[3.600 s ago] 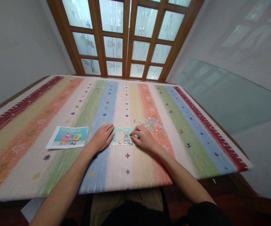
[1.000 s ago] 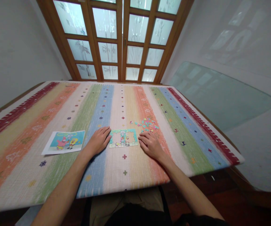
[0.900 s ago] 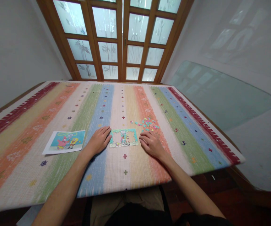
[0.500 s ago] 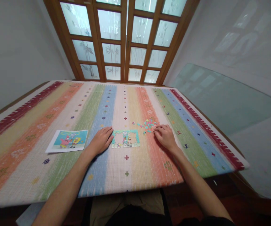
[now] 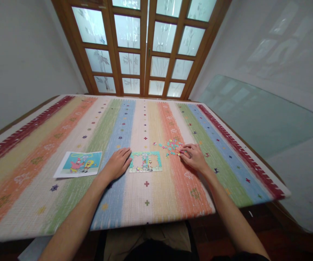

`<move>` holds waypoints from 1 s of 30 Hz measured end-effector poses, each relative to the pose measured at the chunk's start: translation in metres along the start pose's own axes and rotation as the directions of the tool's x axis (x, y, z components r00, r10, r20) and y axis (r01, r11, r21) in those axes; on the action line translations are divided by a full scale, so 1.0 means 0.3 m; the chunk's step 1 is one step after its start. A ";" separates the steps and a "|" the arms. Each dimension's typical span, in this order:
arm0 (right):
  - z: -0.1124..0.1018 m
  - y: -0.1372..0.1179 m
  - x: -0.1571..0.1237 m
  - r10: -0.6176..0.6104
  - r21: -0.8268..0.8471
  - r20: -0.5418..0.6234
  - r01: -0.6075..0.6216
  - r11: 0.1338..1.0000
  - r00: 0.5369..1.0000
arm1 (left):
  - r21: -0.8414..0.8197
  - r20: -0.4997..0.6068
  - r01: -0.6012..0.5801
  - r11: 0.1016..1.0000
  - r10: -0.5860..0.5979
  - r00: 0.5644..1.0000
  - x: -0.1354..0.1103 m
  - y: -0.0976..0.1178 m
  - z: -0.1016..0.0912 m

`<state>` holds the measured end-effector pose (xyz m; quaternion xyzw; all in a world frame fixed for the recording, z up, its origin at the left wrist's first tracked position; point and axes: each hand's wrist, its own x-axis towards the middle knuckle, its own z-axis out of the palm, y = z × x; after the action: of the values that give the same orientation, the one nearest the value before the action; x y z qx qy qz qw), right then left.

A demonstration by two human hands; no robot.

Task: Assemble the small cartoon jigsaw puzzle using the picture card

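Note:
A partly filled jigsaw puzzle [image 5: 145,169] lies flat in front of me, its teal border and middle in place, with gaps on both sides of the middle. My left hand [image 5: 117,164] rests flat at its left edge, fingers stretched out and holding nothing. To the right, my right hand [image 5: 193,156] is at the near right side of a pile of loose puzzle pieces [image 5: 172,145]. Its thumb and fingertips are pinched together around a small pinkish puzzle piece [image 5: 182,152], mostly covered by the fingers.
A printed cartoon picture [image 5: 80,163] lies left of my left hand. A striped cloth [image 5: 145,203] covers the table. Beyond the far edge stand wooden doors with frosted panes [image 5: 130,63]. A glass panel [image 5: 254,108] is at the right wall.
My right hand has shifted slightly to the right at the pile's edge, and a pinkish piece now shows at its fingertips. The left hand stays by the puzzle.

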<state>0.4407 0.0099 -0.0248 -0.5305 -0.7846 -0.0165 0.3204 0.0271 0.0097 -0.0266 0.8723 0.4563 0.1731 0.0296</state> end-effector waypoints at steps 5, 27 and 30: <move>0.004 -0.001 -0.010 -0.032 -0.010 0.050 0.033 0.999 0.998 | -0.009 0.001 -0.002 1.000 0.002 1.000 -0.001 -0.002 0.001; -0.025 -0.132 0.035 0.055 0.358 0.262 -0.150 0.921 0.963 | -0.002 -0.002 -0.003 1.000 0.003 1.000 -0.001 0.002 -0.001; -0.004 -0.225 0.054 0.020 0.421 0.309 -0.156 0.894 0.951 | -0.007 -0.009 0.001 1.000 -0.001 1.000 -0.001 0.000 0.001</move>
<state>0.3805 -0.0066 0.0059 -0.4760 -0.7818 0.2556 0.3111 0.0270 0.0095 -0.0270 0.8712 0.4562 0.1785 0.0308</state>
